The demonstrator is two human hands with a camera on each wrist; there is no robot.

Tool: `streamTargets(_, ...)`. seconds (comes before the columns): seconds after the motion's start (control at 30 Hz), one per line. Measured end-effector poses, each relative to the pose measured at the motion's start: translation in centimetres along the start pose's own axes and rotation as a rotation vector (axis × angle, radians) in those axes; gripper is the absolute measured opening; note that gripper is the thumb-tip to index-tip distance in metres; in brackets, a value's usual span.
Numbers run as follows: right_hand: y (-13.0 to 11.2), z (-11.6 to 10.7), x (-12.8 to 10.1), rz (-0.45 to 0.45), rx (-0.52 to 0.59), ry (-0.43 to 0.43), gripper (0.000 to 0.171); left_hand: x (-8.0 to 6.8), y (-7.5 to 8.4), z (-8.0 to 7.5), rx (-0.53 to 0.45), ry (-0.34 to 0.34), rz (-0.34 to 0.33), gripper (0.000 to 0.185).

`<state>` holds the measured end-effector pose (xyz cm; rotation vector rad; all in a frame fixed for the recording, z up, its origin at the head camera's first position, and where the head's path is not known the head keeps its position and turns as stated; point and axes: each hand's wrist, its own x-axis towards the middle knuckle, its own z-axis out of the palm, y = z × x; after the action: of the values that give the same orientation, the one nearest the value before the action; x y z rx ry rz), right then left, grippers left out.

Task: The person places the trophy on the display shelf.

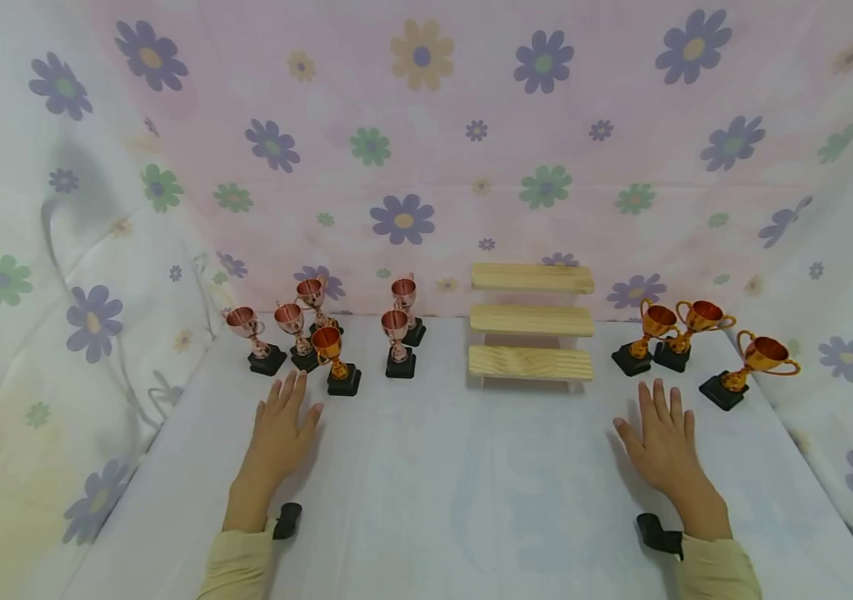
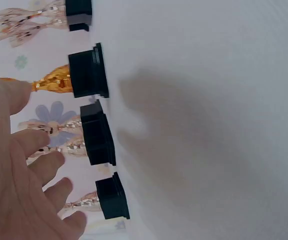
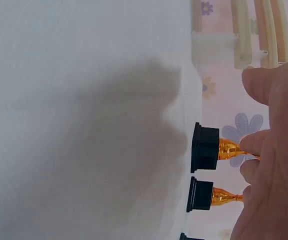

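Note:
My left hand point(image 1: 276, 440) is held over the white table with its fingers extended, holding nothing. Just beyond its fingertips stand a gold trophy cup point(image 1: 327, 342) and three rose-gold ones, among them a leftmost trophy cup point(image 1: 243, 323), all on black bases. In the left wrist view several black bases, including the gold trophy's base point(image 2: 88, 73), appear past the fingers. My right hand point(image 1: 665, 447) also hovers with fingers straight and nothing in it. Near it are three gold trophy cups: a left one point(image 1: 656, 322), a middle one point(image 1: 702, 316) and a right one point(image 1: 764, 354).
A three-step wooden display stand point(image 1: 531, 363) is at the back, right of centre. Two more rose-gold trophies, a front one point(image 1: 396, 325) and a rear one point(image 1: 404, 294), stand left of it. Flower-patterned cloth point(image 1: 441, 150) hangs behind and at both sides.

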<state>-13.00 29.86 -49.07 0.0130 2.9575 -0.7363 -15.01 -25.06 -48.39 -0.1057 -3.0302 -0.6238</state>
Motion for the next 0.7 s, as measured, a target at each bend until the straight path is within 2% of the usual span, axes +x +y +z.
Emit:
streamTargets(0.1,-0.3,0.1,0.2,-0.023,0.097,0.005,0.085,0.0,0.0,-0.2,-0.126,-0.023,0.010,0.066)
streamTargets(0.23,-1.6,0.1,0.7,-0.039,0.261,0.018,0.080,0.2,0.3,-0.5,-0.270,-0.004,0.032,0.066)
streamTargets(0.37,-3.4,0.3,1.7,0.049,0.406,0.029,0.067,0.6,1.0,-0.9,-0.362,0.079,0.042,0.065)
streamTargets(0.47,-4.3,0.3,2.7,0.146,0.485,0.024,0.061,1.0,1.7,-1.2,-0.396,0.148,0.017,0.065)
streamTargets(0.6,-5.1,0.3,4.1,0.211,0.597,-0.025,0.061,1.6,3.1,-1.3,-0.452,0.244,-0.035,0.068)
streamTargets(0.7,-5.5,0.3,5.0,0.232,0.730,-0.051,0.063,2.1,4.2,-1.2,-0.506,0.320,-0.033,0.072)
